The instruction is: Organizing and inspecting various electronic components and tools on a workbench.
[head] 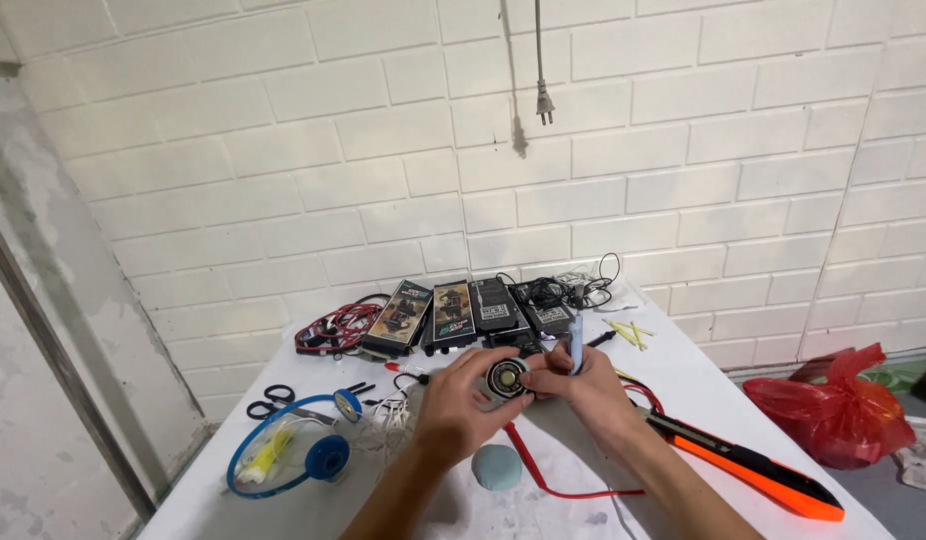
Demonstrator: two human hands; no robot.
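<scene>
Two bare forearms, no sleeves; left hand [461,408], right hand [580,385] ungloved, ringless.

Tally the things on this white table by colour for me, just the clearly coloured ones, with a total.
Red: 2, wire bundle, red cable
Blue: 2, headphones, pen
Orange: 1, orange tool
Grey-blue: 1, round pad
Total: 6

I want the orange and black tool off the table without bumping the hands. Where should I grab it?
Probably take the orange and black tool by its near, lower-right end, coming from the table's right edge. It lies flat and slanted, with its far end beside the right hand, while the near end lies free.
</scene>
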